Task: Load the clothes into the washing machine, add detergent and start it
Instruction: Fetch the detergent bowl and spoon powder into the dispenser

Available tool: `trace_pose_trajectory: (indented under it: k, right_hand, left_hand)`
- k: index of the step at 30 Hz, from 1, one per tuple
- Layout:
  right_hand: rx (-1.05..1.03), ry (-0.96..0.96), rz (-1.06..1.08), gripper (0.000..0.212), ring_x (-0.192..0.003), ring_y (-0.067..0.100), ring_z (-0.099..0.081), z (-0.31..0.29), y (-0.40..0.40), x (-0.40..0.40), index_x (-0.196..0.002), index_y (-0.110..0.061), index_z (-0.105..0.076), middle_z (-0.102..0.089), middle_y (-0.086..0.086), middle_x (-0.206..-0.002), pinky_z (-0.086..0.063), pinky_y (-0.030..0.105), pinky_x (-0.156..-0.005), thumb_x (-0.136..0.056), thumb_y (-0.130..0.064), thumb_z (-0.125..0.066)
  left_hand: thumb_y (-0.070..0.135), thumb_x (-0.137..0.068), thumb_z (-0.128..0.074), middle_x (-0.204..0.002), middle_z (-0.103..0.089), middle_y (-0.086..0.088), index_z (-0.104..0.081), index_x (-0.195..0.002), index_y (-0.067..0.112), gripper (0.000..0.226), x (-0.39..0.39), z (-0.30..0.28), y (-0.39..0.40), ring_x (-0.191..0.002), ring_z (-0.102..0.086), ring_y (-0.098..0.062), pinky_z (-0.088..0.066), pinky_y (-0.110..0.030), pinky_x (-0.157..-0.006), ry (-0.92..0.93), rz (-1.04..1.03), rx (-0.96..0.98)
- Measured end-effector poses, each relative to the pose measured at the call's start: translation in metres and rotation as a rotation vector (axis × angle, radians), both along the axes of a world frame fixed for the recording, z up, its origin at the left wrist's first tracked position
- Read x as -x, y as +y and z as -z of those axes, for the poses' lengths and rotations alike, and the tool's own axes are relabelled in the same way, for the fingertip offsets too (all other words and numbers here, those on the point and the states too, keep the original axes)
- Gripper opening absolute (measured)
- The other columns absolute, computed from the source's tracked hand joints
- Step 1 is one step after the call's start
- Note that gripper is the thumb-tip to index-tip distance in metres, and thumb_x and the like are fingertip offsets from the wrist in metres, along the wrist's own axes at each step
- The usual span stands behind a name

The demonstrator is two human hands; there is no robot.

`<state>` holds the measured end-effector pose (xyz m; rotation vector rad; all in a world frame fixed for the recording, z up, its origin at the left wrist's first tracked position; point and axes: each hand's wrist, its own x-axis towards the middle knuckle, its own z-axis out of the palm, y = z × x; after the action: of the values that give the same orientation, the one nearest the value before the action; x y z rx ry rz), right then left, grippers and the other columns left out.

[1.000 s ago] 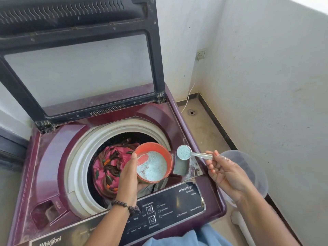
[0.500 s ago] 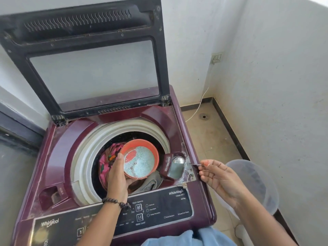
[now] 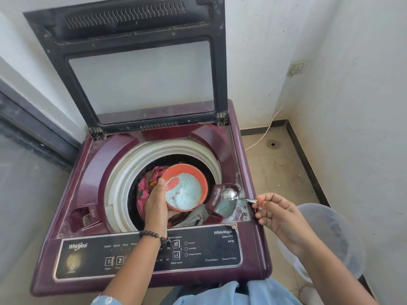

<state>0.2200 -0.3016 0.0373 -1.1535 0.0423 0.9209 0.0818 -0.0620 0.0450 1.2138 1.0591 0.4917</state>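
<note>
Left hand (image 3: 155, 208) gripped the bowl (image 3: 186, 187) over the drum while right hand (image 3: 278, 213) pinched the spoon (image 3: 230, 194), full 1 second ago, now emptied into the dispenser (image 3: 222, 204), so detergent was in.

Left hand (image 3: 156, 204), at frame centre, was raised from the lower edge with fingers curled in a grip, wrist beaded. Right hand (image 3: 280, 213), at centre right, pinched with fingertips (image 3: 261, 203), palm turned leftward.
</note>
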Motion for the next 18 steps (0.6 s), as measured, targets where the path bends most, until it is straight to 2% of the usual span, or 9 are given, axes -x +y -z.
trace_pose_trajectory:
  k: [2, 5, 6, 7, 9, 11, 13, 16, 18]
  right_hand:
    - [-0.018, -0.013, 0.009, 0.013, -0.059, 0.015, -0.058, 0.001, 0.002, 0.0, -0.098, -0.001, -0.063, -0.067, 0.013, -0.085, -0.051, 0.021, -0.052, -0.087, 0.001, -0.057]
    - [-0.053, -0.042, 0.015, 0.01, -0.059, 0.013, -0.058, -0.001, 0.008, 0.0, -0.093, -0.007, -0.067, -0.069, 0.011, -0.086, -0.049, 0.02, -0.052, -0.083, -0.009, -0.065]
    - [-0.073, -0.064, -0.001, 0.02, -0.06, 0.012, -0.058, -0.002, 0.011, 0.0, -0.092, -0.008, -0.068, -0.07, 0.011, -0.087, -0.049, 0.02, -0.053, -0.077, -0.019, -0.075]
    - [-0.09, -0.097, -0.034, 0.035, -0.062, 0.011, -0.059, -0.004, 0.013, 0.0, -0.092, -0.009, -0.071, -0.07, 0.011, -0.088, -0.049, 0.02, -0.054, -0.067, -0.029, -0.084]
    - [-0.088, -0.181, -0.099, 0.047, -0.064, 0.011, -0.06, -0.008, 0.021, 0.002, -0.093, -0.009, -0.073, -0.072, 0.013, -0.089, -0.051, 0.02, -0.057, -0.06, -0.038, -0.089]
    - [-0.051, -0.271, -0.155, 0.025, -0.066, 0.011, -0.06, -0.012, 0.031, 0.007, -0.098, -0.006, -0.071, -0.073, 0.014, -0.092, -0.051, 0.02, -0.059, -0.079, -0.021, -0.077]
    - [0.008, -0.35, -0.2, 0.014, -0.066, 0.009, -0.061, -0.014, 0.044, 0.016, -0.1, -0.006, -0.071, -0.075, 0.011, -0.091, -0.051, 0.019, -0.059, -0.089, -0.003, -0.064]
    - [0.05, -0.398, -0.236, 0.018, -0.063, 0.005, -0.059, -0.017, 0.058, 0.026, -0.102, -0.011, -0.073, -0.075, 0.003, -0.087, -0.051, 0.017, -0.06, -0.092, -0.002, -0.061]
    - [0.068, -0.416, -0.234, 0.02, -0.066, 0.005, -0.06, -0.015, 0.064, 0.025, -0.107, -0.014, -0.072, -0.075, -0.001, -0.09, -0.053, 0.019, -0.063, -0.093, -0.006, -0.06]
  left_hand:
    - [0.09, -0.067, -0.049, -0.133, -0.059, 0.005, -0.061, -0.122, 0.036, 0.078, 0.001, 0.002, -0.002, -0.126, -0.054, -0.023, -0.052, -0.056, -0.094, 0.064, 0.074, -0.074]
    - [0.069, -0.089, -0.042, -0.109, -0.055, 0.028, -0.056, -0.106, 0.044, 0.033, 0.001, -0.005, -0.006, -0.111, -0.054, -0.003, -0.044, -0.05, -0.106, 0.141, 0.173, -0.207]
    - [0.059, -0.094, -0.04, -0.105, -0.052, 0.031, -0.053, -0.105, 0.043, 0.024, 0.0, -0.004, -0.005, -0.104, -0.052, 0.004, -0.041, -0.047, -0.108, 0.149, 0.176, -0.224]
    - [0.056, -0.096, -0.038, -0.104, -0.051, 0.031, -0.053, -0.104, 0.043, 0.021, 0.002, -0.004, -0.004, -0.101, -0.049, 0.008, -0.04, -0.046, -0.109, 0.144, 0.176, -0.226]
    - [0.071, -0.087, -0.042, -0.111, -0.061, 0.023, -0.061, -0.104, 0.043, 0.039, 0.004, -0.003, -0.001, -0.109, -0.055, 0.0, -0.043, -0.05, -0.107, 0.128, 0.182, -0.19]
    - [0.091, -0.07, -0.044, -0.124, -0.064, 0.01, -0.063, -0.119, 0.038, 0.074, 0.009, 0.009, 0.006, -0.121, -0.058, -0.016, -0.044, -0.055, -0.104, 0.134, 0.188, -0.151]
    - [0.095, -0.064, -0.043, -0.131, -0.062, 0.007, -0.059, -0.128, 0.034, 0.09, 0.01, 0.017, 0.01, -0.125, -0.056, -0.018, -0.044, -0.055, -0.105, 0.139, 0.216, -0.12]
    - [0.084, -0.079, -0.04, -0.124, -0.058, 0.02, -0.058, -0.119, 0.039, 0.063, 0.01, 0.005, 0.008, -0.118, -0.051, 0.0, -0.039, -0.035, -0.107, 0.119, 0.242, -0.165]
    - [0.069, -0.089, -0.033, -0.114, -0.052, 0.03, -0.049, -0.117, 0.041, 0.043, 0.009, 0.0, 0.006, -0.108, -0.045, 0.014, -0.033, -0.022, -0.1, 0.125, 0.268, -0.223]
